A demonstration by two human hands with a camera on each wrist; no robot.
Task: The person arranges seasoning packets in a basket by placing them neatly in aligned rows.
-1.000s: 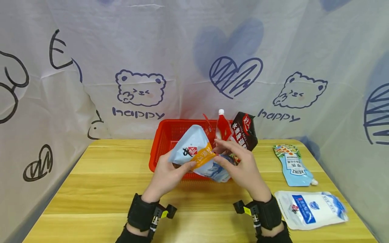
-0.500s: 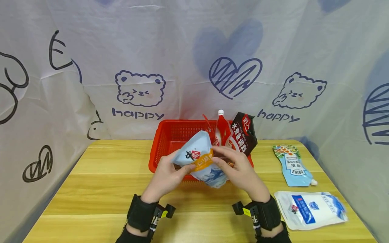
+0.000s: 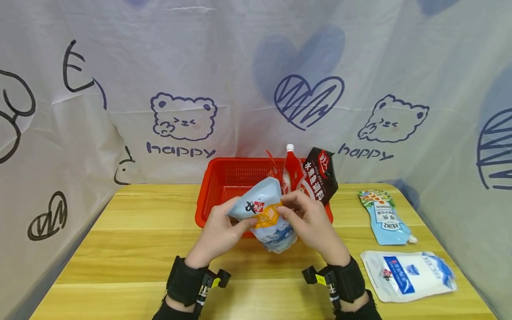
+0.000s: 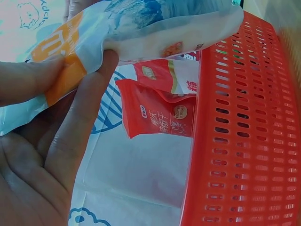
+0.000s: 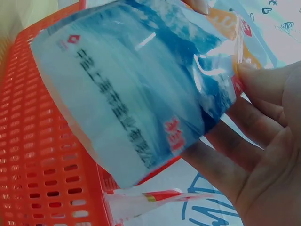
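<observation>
A light blue and white salt bag (image 3: 267, 191) with an orange band is held between both hands, tilted over the front of the red basket (image 3: 205, 195). My left hand (image 3: 221, 233) pinches its left side, thumb on the printed front and fingers behind, as the left wrist view shows. At the right edge, my right hand (image 3: 316, 222) pinches the bag between thumb and fingers. In the right wrist view, the salt bag (image 5: 127, 89) is wrinkled near that thumb, and its blue lower part hangs out past the fingers.
Packed in the basket's right side are a red pouch with white cap (image 3: 294, 166) and a black seasoning packet (image 3: 322, 175). A red snack packet (image 4: 157, 110) pokes above the rim. Rightward on the table lie a Heinz pouch (image 3: 387, 220) and a white salt bag (image 3: 410, 275).
The salt bag has come down and toward me, its lower end swinging from the right to point more downward. The right hand has lowered slightly with it; the left stays nearly in place.
</observation>
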